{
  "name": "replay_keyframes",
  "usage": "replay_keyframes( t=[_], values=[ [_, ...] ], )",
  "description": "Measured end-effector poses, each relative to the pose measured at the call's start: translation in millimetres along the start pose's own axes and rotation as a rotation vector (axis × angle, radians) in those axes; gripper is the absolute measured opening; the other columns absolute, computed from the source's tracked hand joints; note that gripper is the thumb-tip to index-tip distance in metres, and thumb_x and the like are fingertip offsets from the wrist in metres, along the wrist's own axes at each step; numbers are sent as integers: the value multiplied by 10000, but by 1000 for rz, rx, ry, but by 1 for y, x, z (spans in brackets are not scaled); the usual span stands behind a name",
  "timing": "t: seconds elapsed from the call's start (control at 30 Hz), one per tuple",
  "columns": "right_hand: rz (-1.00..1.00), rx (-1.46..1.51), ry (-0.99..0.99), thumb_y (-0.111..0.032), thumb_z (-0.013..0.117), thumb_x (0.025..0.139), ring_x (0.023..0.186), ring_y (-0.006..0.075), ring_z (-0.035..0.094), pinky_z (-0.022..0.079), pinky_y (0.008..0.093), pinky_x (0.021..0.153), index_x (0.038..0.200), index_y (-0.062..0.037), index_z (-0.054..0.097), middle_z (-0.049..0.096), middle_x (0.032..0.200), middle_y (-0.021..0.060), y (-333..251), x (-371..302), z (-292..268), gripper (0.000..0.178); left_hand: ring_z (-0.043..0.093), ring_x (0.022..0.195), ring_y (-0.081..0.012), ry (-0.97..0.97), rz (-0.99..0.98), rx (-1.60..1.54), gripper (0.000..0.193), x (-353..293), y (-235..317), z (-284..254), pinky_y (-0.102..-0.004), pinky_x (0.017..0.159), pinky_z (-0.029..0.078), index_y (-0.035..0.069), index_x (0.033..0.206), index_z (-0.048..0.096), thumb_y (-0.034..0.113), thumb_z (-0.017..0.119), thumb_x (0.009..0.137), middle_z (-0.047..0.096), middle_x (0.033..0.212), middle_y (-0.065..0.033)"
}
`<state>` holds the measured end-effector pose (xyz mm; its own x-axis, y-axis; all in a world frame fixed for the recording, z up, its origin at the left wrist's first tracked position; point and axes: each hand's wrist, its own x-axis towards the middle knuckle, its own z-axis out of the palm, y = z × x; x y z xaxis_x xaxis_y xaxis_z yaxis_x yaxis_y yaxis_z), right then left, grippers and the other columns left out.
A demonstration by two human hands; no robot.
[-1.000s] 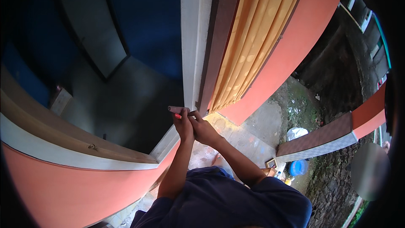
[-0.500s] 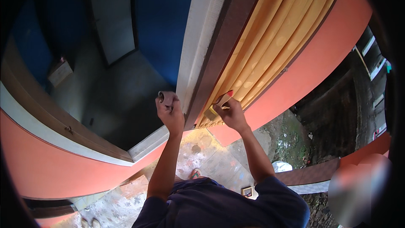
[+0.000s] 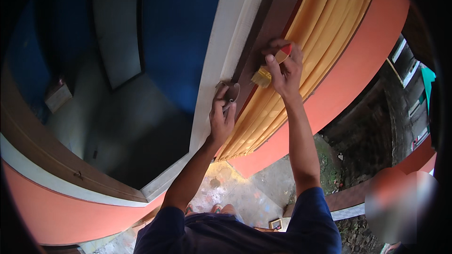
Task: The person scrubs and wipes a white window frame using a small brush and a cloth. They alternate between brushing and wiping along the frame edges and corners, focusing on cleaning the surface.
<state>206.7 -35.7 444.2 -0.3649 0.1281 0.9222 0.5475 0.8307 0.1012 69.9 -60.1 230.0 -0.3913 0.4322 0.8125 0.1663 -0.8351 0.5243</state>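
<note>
A curled, folded piece of grey-brown sandpaper [image 3: 232,92] is pinched in my left hand [image 3: 220,118], against the boundary of the white door frame [image 3: 214,61] and the brown window frame [image 3: 268,28]. Higher up and to the right, my right hand [image 3: 287,77] grips a paintbrush [image 3: 262,77] with pale yellow bristles and a red-ended wooden handle. The bristles point down and left beside the brown frame; whether they touch it I cannot tell. Fingertips of that hand reach over the frame's surface.
Yellow curtains [image 3: 325,42] hang in the window right of the frame, bordered by a coral wall [image 3: 362,61]. To the left the doorway opens on a dark room with blue walls [image 3: 176,33]. A small framed item [image 3: 275,224] lies on the stained floor [image 3: 254,190].
Both hands have risen along the frame, the right one farther, carrying the brush up. My left hand has moved right with the sandpaper, onto the frame. The view has shifted slightly.
</note>
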Motion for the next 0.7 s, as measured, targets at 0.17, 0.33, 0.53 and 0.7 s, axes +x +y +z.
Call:
replay_keyframes(
  t=[0.17, 0.33, 0.53, 0.7],
  values=[
    [-268, -33, 88, -349, 633, 982, 1483, 384, 369, 184, 482, 1247, 1232, -126, 783, 495, 1528, 171, 22, 86, -8, 367, 626, 1294, -397, -60, 121, -59, 285, 55, 2, 23, -423, 1028, 537, -54, 1273, 429, 25, 575, 1041, 554, 1423, -368],
    [-214, 136, 42, -379, 447, 1060, 1607, 371, 117, 75, 499, 1289, 1358, 2, 680, 267, 1711, 176, 16, 125, -3, 537, 645, 1282, -366, -72, 130, -29, 449, 112, 41, 31, -392, 1029, 522, -77, 1473, 430, 38, 540, 1054, 594, 1427, -301],
    [-153, 267, 150, -471, 326, 1057, 1597, 379, 163, 71, 492, 1288, 1353, 2, 686, 301, 1703, 169, 23, 123, 12, 664, 642, 1278, -394, -45, 93, -29, 467, 76, 38, 22, -394, 1028, 526, -57, 1518, 431, 20, 483, 1060, 634, 1382, -261],
    [-104, 400, 194, -491, 252, 1029, 1594, 348, 206, 78, 479, 1294, 1421, 44, 606, 395, 1650, 194, 29, 118, 13, 752, 692, 1149, -439, -140, 108, -152, 426, 187, 87, 39, -421, 916, 560, -32, 1479, 473, 36, 498, 1059, 664, 1299, -277]
  ],
)
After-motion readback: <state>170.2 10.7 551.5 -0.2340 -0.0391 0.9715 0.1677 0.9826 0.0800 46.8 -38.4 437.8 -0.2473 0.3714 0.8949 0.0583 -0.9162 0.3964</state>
